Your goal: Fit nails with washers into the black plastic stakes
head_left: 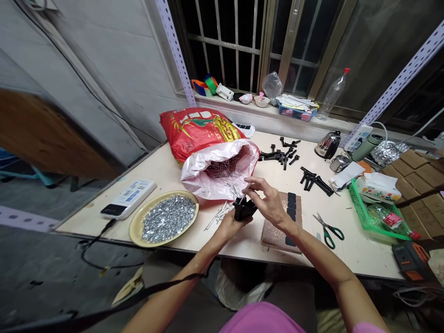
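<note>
The left hand [231, 227] cups a black plastic part [244, 209] above the surface [204, 241], while the right hand [269, 205] is almost closed, its fingertips seemingly pinching a thin nail [240, 199] at the part's top. A slip of that small pinch could drop the nail or jab a finger. If the part tips, it could knock the loose nails [218, 215] just beside it and scatter them.

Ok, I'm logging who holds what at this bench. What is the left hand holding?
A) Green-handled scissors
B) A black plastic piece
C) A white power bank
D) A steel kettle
B: the left hand cradles the black plastic piece against its fingers, above the table's front edge.
</note>
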A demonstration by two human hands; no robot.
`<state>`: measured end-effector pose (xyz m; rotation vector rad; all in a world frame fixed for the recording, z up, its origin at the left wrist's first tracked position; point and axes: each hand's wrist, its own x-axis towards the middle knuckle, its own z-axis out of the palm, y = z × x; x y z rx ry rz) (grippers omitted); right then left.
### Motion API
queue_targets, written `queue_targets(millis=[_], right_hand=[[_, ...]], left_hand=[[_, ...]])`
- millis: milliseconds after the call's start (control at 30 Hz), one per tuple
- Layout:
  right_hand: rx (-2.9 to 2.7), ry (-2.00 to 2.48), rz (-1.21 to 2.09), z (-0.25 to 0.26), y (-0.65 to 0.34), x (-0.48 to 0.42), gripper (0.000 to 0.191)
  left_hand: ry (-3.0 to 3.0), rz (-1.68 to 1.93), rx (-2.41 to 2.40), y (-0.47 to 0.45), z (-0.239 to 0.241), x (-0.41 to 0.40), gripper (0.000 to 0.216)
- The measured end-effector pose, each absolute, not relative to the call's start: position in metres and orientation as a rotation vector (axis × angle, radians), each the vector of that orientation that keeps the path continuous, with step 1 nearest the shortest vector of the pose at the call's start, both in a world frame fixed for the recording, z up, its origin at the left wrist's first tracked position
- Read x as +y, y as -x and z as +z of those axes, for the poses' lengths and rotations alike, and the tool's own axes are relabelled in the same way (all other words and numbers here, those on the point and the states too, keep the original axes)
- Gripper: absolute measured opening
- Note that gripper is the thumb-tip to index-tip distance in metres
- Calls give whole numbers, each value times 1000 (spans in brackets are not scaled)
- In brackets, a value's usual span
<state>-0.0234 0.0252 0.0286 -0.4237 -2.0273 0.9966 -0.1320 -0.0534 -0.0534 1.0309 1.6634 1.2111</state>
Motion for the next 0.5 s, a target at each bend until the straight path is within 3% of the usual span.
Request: queue_targets(millis=[167,300,400,500], right_hand=[[-2179,340,865,28,19,27,18],[-2008,527,856,27,6,34,34],[-1982,772,1087,13,-6,40,48],[-2103,757,1592,-6,-8,39,50]], left_hand=[[-991,1292,1607,129,-52,-51,20],[-805,1324,1473,134,-45,-54,34],[-739,1347,1359,138,-36,-57,42],[-767,1295,1248,138,-29,-57,50]])
